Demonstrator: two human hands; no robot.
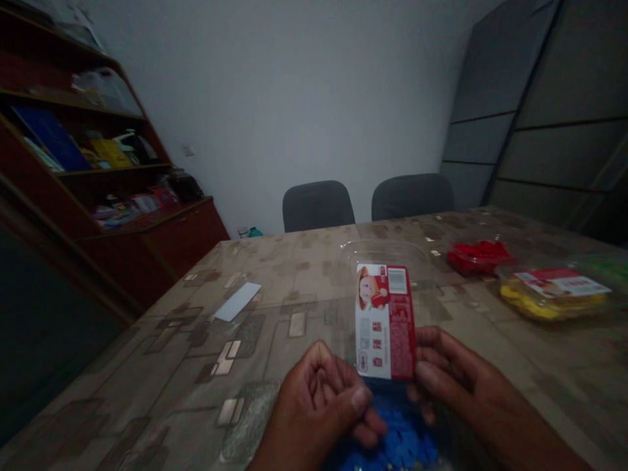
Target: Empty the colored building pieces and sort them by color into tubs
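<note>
In front of me a clear plastic container stands with its lid (385,252) raised. The lid carries a red and white label (385,320) with a cartoon figure, a barcode and printed characters. Blue pieces (402,432) lie inside the container's lower part, cut off by the bottom of the picture. My left hand (328,399) is at the label's lower left corner, fingers curled and thumb bent in; what they pinch is hidden. On the other side my right hand (446,373) grips the container lid's edge beside the label, thumb in front and fingers partly behind.
To the right stand a clear box of red pieces (479,256), a labelled box of yellow pieces (554,297) and a box with green (608,268). A white card (238,302) lies left on the patterned table (171,366). Two grey chairs (318,206) stand behind.
</note>
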